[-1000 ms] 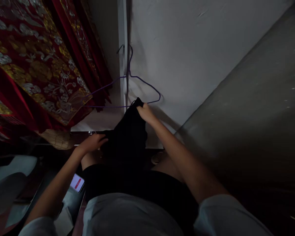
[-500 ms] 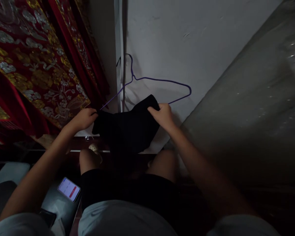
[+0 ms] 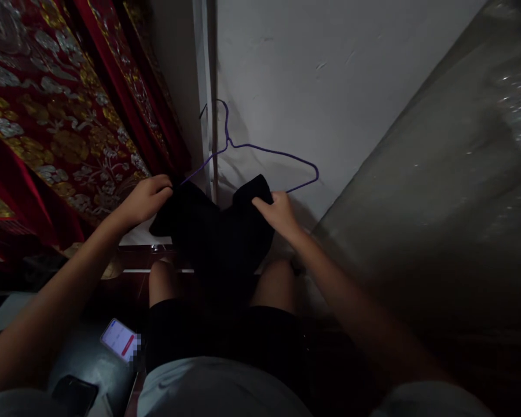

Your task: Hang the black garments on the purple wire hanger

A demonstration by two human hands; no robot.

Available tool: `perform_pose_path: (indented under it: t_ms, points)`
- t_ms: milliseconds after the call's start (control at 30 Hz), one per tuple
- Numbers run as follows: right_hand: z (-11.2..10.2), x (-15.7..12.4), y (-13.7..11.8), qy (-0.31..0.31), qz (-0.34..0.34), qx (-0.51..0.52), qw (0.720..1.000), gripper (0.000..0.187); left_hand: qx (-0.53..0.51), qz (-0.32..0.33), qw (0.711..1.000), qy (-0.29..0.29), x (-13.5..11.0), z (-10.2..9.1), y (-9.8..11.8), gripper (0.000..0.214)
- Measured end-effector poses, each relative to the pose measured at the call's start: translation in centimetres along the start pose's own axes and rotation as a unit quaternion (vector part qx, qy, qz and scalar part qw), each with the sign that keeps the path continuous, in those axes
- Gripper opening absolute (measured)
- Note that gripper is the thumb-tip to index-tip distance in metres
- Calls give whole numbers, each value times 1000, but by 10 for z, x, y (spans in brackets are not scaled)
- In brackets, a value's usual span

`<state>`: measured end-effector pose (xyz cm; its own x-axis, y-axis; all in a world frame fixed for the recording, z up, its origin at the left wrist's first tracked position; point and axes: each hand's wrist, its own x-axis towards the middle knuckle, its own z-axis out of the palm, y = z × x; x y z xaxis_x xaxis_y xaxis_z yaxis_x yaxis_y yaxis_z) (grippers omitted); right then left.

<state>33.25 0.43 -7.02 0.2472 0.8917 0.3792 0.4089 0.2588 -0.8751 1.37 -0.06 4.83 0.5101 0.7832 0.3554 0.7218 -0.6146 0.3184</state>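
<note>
A black garment (image 3: 217,231) hangs between my two hands in front of a white wall. My left hand (image 3: 145,197) is closed on its left upper corner. My right hand (image 3: 275,211) is closed on its right upper corner. A purple wire hanger (image 3: 260,152) hangs from its hook by a white vertical trim just above the garment; its lower bar runs behind the cloth, level with my hands. Whether the cloth lies over the bar I cannot tell.
Red and gold embroidered fabric (image 3: 56,110) hangs at the left. A grey plastic-wrapped surface (image 3: 451,191) slopes along the right. A lit phone (image 3: 120,339) and a dark phone (image 3: 73,394) lie on a seat at the lower left. My bare knees (image 3: 273,284) are below.
My left hand rose from low down to grip the garment's left corner, and the cloth spread between both hands. The hanger swung round to face right, then shifted slightly back.
</note>
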Motion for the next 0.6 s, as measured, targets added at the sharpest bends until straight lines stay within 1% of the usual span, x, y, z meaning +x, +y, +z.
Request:
perform_pose_path:
  t_ms: [33, 67, 133, 200, 267, 333, 367, 400, 433, 467, 533, 567, 600]
  points:
    - [4, -3, 1, -8, -3, 16, 1000, 33, -13, 21, 1000, 13, 4, 4, 4, 19]
    - [7, -6, 3, -18, -6, 29, 999, 33, -27, 39, 999, 25, 9, 8, 6, 20]
    - [12, -10, 6, -39, -14, 45, 998, 33, -42, 61, 996, 40, 16, 17, 6, 36]
    - [10, -10, 9, -34, -39, 47, 998, 31, -36, 61, 997, 44, 22, 22, 2, 51]
    - [0, -5, 11, 24, -95, 45, 994, 30, -18, 48, 998, 41, 27, 23, -7, 56]
    - [-18, 4, 13, 110, -151, 40, 982, 42, -1, 41, 998, 40, 30, 20, -16, 51]
    - [-29, 9, 14, 147, -165, 38, 975, 50, 5, 41, 998, 40, 32, 18, -20, 47]
    - [-41, 15, 14, 167, -164, 36, 972, 53, 11, 44, 998, 41, 33, 15, -24, 44]
    - [-53, 20, 14, 165, -148, 36, 974, 52, 18, 49, 998, 44, 35, 14, -26, 42]
    - [-65, 25, 13, 141, -122, 41, 982, 45, 25, 55, 997, 48, 37, 13, -28, 41]
    - [-87, 32, 8, 45, -52, 71, 995, 28, 39, 64, 995, 63, 40, 12, -31, 39]
    - [-95, 34, 4, -13, -16, 94, 995, 25, 42, 63, 994, 74, 41, 12, -32, 37]
    - [-102, 35, 0, -65, 16, 121, 990, 27, 40, 59, 994, 87, 42, 13, -33, 34]
